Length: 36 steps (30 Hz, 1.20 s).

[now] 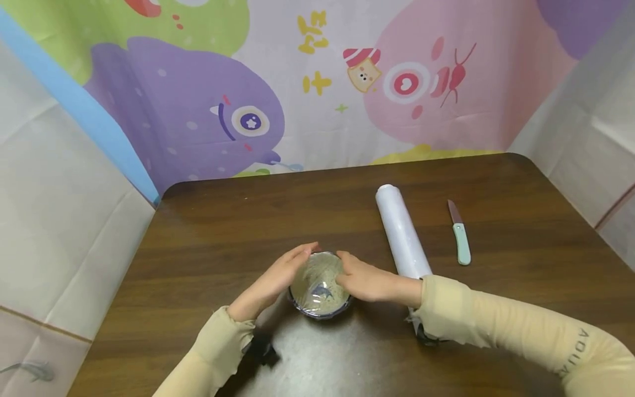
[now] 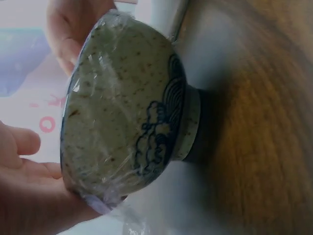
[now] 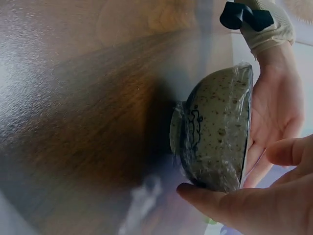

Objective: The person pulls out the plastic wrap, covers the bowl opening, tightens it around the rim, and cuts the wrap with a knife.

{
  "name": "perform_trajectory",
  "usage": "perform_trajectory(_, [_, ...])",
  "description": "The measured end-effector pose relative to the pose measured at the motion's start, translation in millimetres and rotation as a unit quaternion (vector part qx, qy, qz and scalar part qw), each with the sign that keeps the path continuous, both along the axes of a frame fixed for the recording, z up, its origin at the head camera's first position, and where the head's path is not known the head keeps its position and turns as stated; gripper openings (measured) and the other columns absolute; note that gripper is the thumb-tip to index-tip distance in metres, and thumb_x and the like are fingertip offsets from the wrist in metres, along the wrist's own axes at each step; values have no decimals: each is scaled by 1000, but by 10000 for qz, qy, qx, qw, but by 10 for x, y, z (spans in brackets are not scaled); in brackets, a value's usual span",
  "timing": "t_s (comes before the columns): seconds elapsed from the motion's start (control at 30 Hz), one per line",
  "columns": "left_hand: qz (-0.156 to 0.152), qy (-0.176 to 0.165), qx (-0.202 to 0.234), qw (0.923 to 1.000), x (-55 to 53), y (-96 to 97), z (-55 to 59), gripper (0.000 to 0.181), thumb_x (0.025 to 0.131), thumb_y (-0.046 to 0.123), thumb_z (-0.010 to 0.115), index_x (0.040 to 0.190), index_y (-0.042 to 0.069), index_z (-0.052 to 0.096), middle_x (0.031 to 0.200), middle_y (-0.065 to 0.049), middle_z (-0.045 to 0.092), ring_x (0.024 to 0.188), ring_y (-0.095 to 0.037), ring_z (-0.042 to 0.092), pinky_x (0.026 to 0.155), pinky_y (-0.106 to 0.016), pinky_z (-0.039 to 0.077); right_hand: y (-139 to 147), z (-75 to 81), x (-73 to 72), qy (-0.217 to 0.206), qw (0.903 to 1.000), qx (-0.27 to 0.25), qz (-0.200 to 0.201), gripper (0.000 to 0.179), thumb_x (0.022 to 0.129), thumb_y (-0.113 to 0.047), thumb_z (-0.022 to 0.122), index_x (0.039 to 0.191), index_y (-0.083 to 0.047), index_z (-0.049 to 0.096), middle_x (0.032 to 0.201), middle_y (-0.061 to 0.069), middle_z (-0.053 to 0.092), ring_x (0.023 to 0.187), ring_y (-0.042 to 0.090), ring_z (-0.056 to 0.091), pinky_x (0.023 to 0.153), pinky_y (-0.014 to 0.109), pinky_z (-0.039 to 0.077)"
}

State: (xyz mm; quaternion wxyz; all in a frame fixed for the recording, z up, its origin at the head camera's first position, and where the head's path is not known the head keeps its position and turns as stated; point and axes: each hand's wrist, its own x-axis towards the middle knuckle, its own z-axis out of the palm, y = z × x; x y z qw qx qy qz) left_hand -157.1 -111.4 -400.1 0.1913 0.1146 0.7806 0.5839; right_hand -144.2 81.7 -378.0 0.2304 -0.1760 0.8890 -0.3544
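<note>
A speckled bowl (image 1: pixel 319 289) with blue line drawings stands upright on the table, clear plastic film stretched over its mouth. In the left wrist view the film (image 2: pixel 105 73) clings in wrinkles to the bowl's outer wall. My left hand (image 1: pixel 275 278) lies along the left and far rim, its fingers fairly straight against the bowl. On the opposite side my right hand (image 1: pixel 369 280) touches the rim. The right wrist view shows a finger of that right hand (image 3: pixel 269 200) extended along the film-covered wall.
A roll of plastic film (image 1: pixel 403 234) lies to the right, its near end beneath the right forearm. Farther right is a knife (image 1: pixel 461 240) with a pale green handle. A cartoon-printed curtain (image 1: pixel 317 127) hangs behind the brown table (image 1: pixel 238 220).
</note>
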Motion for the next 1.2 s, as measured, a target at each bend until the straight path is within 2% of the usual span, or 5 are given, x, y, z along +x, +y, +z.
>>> perform_trajectory(0.27, [1073,-272,324,9933,15,-87,-6,45,98,21,31,137,-2,34,143,-19,32,135,-32,22,110,-47,16,153,99,41,-612,9960,-191,-622,61,96,-24,35,142,6,10,149,22,13,137,34,13,111,47,13])
perform_trajectory(0.43, [1108,-985,478,9878,119,-122,-26,50,99,22,25,140,-8,21,146,-25,19,135,-40,16,109,-51,16,185,175,173,-1141,9880,-593,-849,60,95,-21,36,140,10,13,147,26,14,136,37,13,110,49,14])
perform_trajectory(0.67, [1270,-1002,907,9826,179,-30,-119,54,100,28,21,139,-9,21,146,-25,19,136,-37,13,111,-47,10,116,173,254,-2141,9488,-2022,-1143,62,92,-12,35,136,19,5,144,34,9,132,42,20,105,51,27])
perform_trajectory(0.9, [1731,-816,839,9779,226,129,-206,54,100,32,21,133,-7,38,139,-23,36,132,-34,27,110,-44,19,96,148,260,-2687,9193,-2417,-1556,65,93,-12,34,138,15,-3,144,34,5,126,51,25,102,57,25])
perform_trajectory(1.2, [3333,-995,1498,9255,264,288,-270,45,97,29,31,112,-6,54,101,-10,60,87,-11,54,85,-27,42,45,105,267,-2608,9134,-2715,-1548,50,95,-14,28,133,17,15,129,33,33,119,43,40,105,56,21])
